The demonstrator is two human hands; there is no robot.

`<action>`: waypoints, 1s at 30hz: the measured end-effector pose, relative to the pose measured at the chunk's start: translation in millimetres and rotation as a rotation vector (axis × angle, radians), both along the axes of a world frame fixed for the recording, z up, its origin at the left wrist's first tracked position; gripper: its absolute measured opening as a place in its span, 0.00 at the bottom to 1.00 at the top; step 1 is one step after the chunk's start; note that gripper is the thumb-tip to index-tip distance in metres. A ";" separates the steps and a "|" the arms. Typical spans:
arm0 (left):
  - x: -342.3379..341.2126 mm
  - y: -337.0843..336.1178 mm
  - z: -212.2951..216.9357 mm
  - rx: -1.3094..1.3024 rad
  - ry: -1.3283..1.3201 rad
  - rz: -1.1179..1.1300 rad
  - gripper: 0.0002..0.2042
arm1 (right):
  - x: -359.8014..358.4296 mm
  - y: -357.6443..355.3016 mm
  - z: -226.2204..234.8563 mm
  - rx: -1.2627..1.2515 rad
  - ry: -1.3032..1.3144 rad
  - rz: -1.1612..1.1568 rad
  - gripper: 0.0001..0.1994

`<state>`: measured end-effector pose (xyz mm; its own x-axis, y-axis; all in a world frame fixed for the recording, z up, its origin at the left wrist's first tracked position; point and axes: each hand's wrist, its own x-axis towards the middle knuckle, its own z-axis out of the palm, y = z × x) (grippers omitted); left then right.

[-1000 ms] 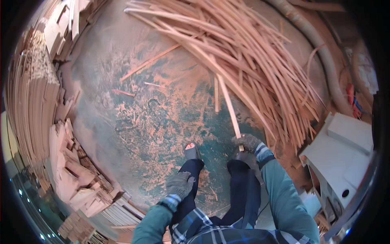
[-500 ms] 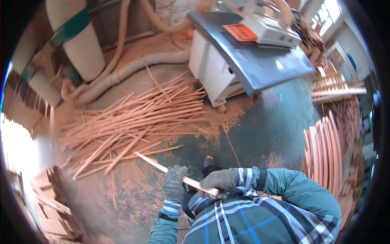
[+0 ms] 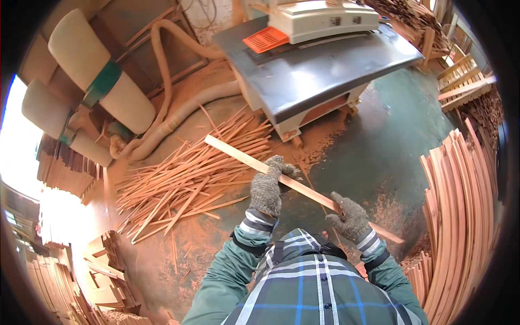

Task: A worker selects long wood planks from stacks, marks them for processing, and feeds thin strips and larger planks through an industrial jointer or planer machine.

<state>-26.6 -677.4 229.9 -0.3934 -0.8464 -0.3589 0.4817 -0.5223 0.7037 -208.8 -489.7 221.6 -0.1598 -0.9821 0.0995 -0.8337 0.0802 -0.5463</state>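
Note:
A long, pale wooden strip [image 3: 237, 155] slants across in front of me, its upper left end over a pile of thin strips. My left hand [image 3: 265, 188], in a grey knit glove, is closed around it left of the middle. Farther down its length, my right hand [image 3: 352, 218], gloved alike, has thumb and fingers on either side of the strip. The wood shows again beyond that hand, ending low on the right. Part of the strip is hidden behind the gloves.
Many thin strips lie in a loose pile [image 3: 189, 179] on the dusty floor. Ahead stands a machine table [image 3: 325, 70] with a dark metal top. Dust-collector bags [image 3: 81, 51] and a thick hose [image 3: 184, 111] are at left. Long boards [image 3: 460, 216] are stacked at right.
Both hands have moved up and away from my body with the strip, the right hand also rightward along it. The view has turned, showing more of the machine table and board stack.

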 end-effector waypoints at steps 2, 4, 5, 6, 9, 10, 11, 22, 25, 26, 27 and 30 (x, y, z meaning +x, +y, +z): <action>-41.5 3.0 0.1 0.036 0.013 -0.052 0.18 | -37.8 16.1 0.5 0.111 -0.158 -0.110 0.26; -80.2 8.8 2.7 -0.048 0.067 -0.117 0.25 | -74.8 26.1 2.5 0.239 -0.133 -0.145 0.25; -93.5 8.8 2.3 -0.095 0.006 -0.179 0.30 | -90.5 33.6 -4.9 0.182 -0.173 -0.109 0.25; -106.0 4.9 3.1 -0.095 0.006 -0.187 0.30 | -104.1 32.5 -8.3 0.119 -0.215 -0.069 0.25; -143.6 -9.7 8.1 -0.134 -0.176 -0.261 0.29 | -146.5 23.9 -3.9 0.163 -0.317 -0.046 0.25; -158.4 -15.5 5.7 -0.129 -0.172 -0.266 0.29 | -161.0 19.6 -2.0 0.190 -0.372 -0.037 0.25; -172.5 -22.3 1.4 -0.110 -0.160 -0.218 0.27 | -175.3 14.3 -0.5 0.195 -0.370 -0.045 0.25; -301.2 -137.4 -29.0 -0.332 -0.099 -0.249 0.24 | -323.0 -62.6 33.2 0.147 -0.082 -0.005 0.23; -316.4 -168.2 -22.2 -0.851 -0.648 -0.193 0.28 | -392.7 -76.3 32.7 0.067 0.422 -0.180 0.22; -318.6 -178.3 -19.9 -1.001 -0.901 -0.129 0.27 | -415.2 -82.3 33.2 0.021 0.427 -0.259 0.22; -315.6 -191.9 -25.7 -1.052 -1.056 -0.096 0.26 | -437.2 -92.0 27.9 0.019 0.417 -0.254 0.22; -292.1 -227.0 -54.0 -1.270 -1.554 -0.052 0.25 | -495.8 -129.2 9.5 -0.116 0.213 -0.324 0.20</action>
<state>-318.7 -904.4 175.9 -0.4239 -0.8443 0.3279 -0.7827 0.5237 0.3363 -704.6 -618.9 231.2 -0.4235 -0.8644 0.2709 -0.8707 0.3059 -0.3852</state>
